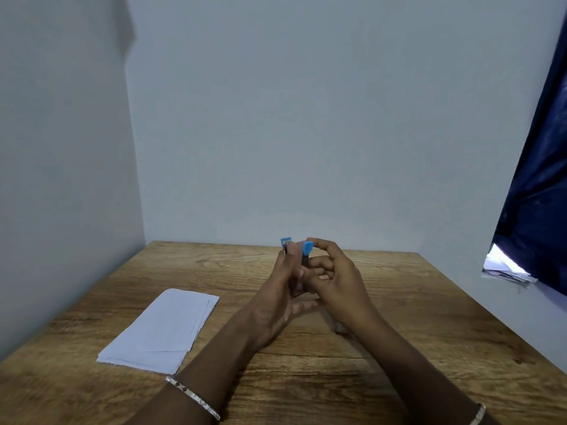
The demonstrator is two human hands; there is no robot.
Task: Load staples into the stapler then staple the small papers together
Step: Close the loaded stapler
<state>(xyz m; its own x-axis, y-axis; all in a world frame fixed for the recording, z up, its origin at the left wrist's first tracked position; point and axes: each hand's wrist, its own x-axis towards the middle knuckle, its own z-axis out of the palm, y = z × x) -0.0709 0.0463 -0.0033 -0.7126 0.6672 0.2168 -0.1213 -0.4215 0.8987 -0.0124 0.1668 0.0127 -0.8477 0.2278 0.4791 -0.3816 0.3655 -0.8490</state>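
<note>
A small blue stapler (pixel 306 248) is held upright above the middle of the wooden table (pixel 399 302), swung apart into two blue-tipped arms. My left hand (pixel 282 289) grips its left arm, whose metal part shows above my fingers. My right hand (pixel 334 271) pinches the right arm near its blue tip. Most of the stapler's body is hidden behind my fingers. No staples can be made out. A stack of small white papers (pixel 162 329) lies flat on the table to the left of my hands.
Pale walls close the table in at the back and on the left. A dark blue curtain (pixel 540 179) hangs at the right with loose papers (pixel 503 268) below it. A small dark object (pixel 339 328) lies on the table under my right wrist.
</note>
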